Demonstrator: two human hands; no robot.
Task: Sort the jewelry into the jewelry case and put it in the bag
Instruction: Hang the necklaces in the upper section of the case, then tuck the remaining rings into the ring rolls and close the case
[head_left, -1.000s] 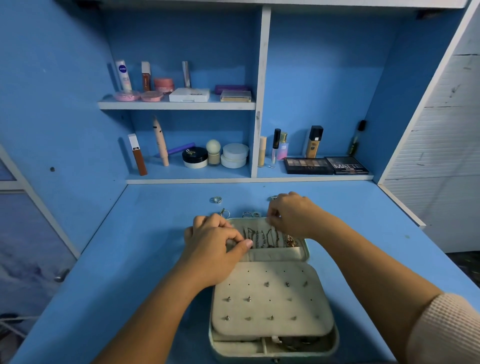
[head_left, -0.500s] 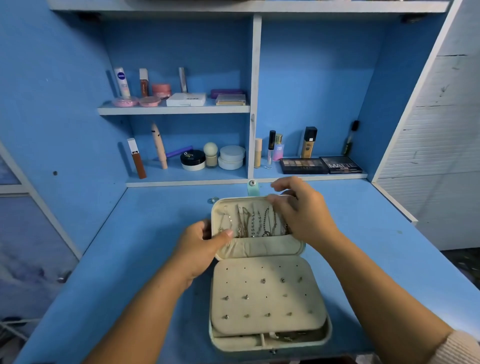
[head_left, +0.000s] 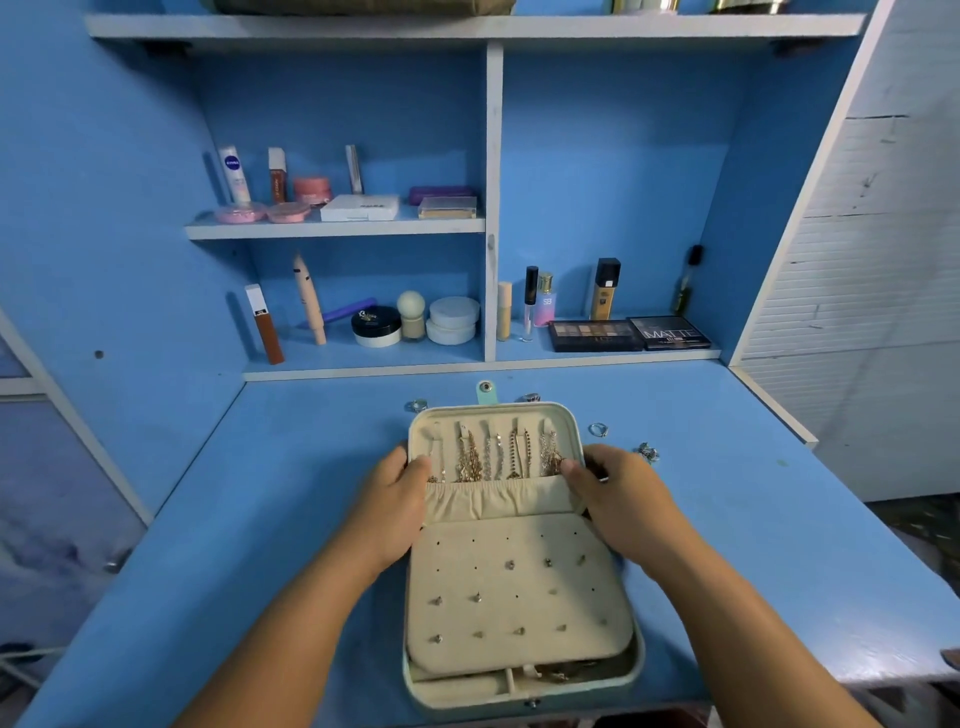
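On the blue desk (head_left: 260, 493), just in front of the person, the jewelry case (head_left: 519, 693) lies open with its hinge running across the middle. Its outer shell is pale green and its lining is cream. The lid (head_left: 493, 414) stands on the far side, its inner face toward the camera, with a green snap tab (head_left: 486, 391) sticking up from its far edge. Gold and silver necklaces (head_left: 470, 460) hang side by side from hooks inside the lid, their lower ends tucked into a gathered pocket (head_left: 493, 500). Over the near half sits a cream earring panel (head_left: 519, 603) dotted with holes, several of them filled with small studs (head_left: 510, 565). Under the panel's front edge a divided tray shows, holding what looks like more chains, though it is too dark to be sure.

The left hand (head_left: 395, 501) grips the lid's left edge, thumb curled onto the inner face beside the necklaces. The right hand (head_left: 621, 496) grips the right edge the same way, thumb on the lining.

4 rings (head_left: 598, 429) lie loose on the desk around the lid, apart from it. Cosmetics stand on the shelves (head_left: 332, 228) behind.
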